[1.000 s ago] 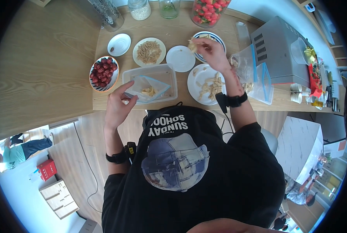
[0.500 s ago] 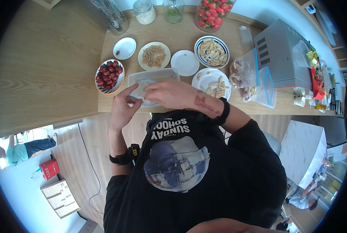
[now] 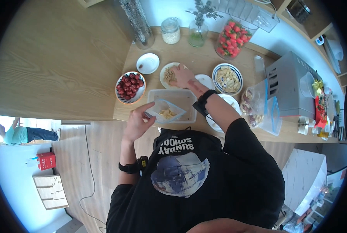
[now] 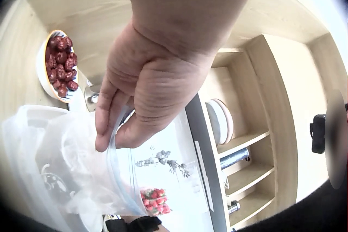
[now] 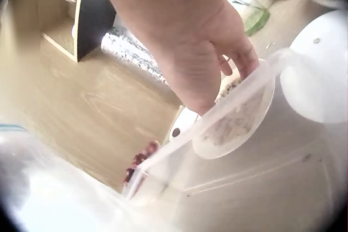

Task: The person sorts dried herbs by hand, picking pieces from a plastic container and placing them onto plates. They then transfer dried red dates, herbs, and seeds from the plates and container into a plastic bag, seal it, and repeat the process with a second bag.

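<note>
My left hand (image 3: 136,122) pinches the edge of a clear zip bag (image 3: 158,106) between thumb and fingers; its blue-lined mouth stands open. Pale sliced pieces (image 3: 167,113) lie inside the bag, which rests in a clear plastic container (image 3: 193,112). In the left wrist view the thumb and fingertips grip the bag's zip edge (image 4: 112,161). My right hand (image 3: 184,76) reaches down over a cream plate (image 3: 162,73) of small tan, stick-like pieces (image 3: 169,77). Seen from the right wrist, its thumb and fingers are spread apart, fingertips down at the pieces, partly behind the container wall.
A bowl of red dates (image 3: 130,87) stands at the left, near a small white plate (image 3: 148,63). To the right are a blue-rimmed plate of pale slices (image 3: 227,79), filled zip bags (image 3: 249,100) and a grey appliance (image 3: 288,83). Strawberries in a glass jar (image 3: 232,40) stand behind.
My right hand went from the blue-rimmed plate, holding pale slices, to the bag's mouth, and is now at the plate of tan pieces. My left hand keeps hold of the bag. The head view shifted.
</note>
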Demonstrator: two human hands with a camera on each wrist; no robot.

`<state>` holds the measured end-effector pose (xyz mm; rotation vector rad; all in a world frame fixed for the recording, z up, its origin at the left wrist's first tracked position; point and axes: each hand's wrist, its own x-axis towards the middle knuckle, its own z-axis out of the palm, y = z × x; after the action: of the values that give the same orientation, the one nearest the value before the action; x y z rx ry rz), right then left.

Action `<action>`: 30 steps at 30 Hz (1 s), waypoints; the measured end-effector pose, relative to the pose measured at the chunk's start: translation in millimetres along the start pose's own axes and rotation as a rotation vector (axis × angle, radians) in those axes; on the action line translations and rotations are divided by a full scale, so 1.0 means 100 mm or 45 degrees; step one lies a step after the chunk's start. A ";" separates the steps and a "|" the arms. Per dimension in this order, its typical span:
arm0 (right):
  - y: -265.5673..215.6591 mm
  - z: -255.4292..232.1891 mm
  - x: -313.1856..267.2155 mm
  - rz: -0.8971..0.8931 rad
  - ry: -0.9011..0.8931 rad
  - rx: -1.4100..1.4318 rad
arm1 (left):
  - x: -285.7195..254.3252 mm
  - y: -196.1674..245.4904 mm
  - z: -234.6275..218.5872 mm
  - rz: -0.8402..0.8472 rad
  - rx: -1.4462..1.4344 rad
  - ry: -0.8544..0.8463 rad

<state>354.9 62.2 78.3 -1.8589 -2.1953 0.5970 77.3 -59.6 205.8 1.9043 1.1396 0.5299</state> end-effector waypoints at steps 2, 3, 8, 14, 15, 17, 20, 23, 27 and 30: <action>-0.01 0.10 0.11 -0.003 0.022 -0.043 | 0.00 -0.02 -0.02 0.016 0.008 0.019; -0.02 0.14 0.14 -0.019 0.001 -0.084 | 0.01 -0.05 -0.03 0.016 -0.001 0.017; -0.01 0.28 0.18 -0.057 0.016 -0.125 | 0.07 -0.07 -0.09 0.006 -0.011 -0.001; 0.09 0.32 0.18 -0.047 -0.059 -0.063 | 0.13 -0.05 -0.13 -0.057 -0.068 -0.022; 0.10 0.33 0.19 -0.045 -0.058 -0.064 | 0.14 -0.06 -0.12 -0.055 -0.070 -0.024; 0.12 0.37 0.20 -0.048 -0.063 -0.111 | 0.15 -0.07 -0.12 -0.057 -0.078 -0.030; 0.12 0.42 0.24 -0.042 -0.034 -0.132 | 0.15 -0.05 -0.12 -0.038 -0.074 -0.032; 0.06 0.40 0.22 -0.034 -0.007 -0.123 | 0.15 -0.03 -0.11 -0.029 -0.068 -0.028; 0.07 0.38 0.21 -0.066 -0.035 -0.136 | 0.13 -0.01 -0.11 -0.023 -0.056 -0.026; 0.10 0.39 0.23 -0.147 0.011 -0.122 | 0.12 -0.01 -0.10 -0.009 -0.053 -0.031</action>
<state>344.0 78.7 36.3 -1.7597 -2.3449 0.4695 76.3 -44.3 210.2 1.8659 1.1107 0.5212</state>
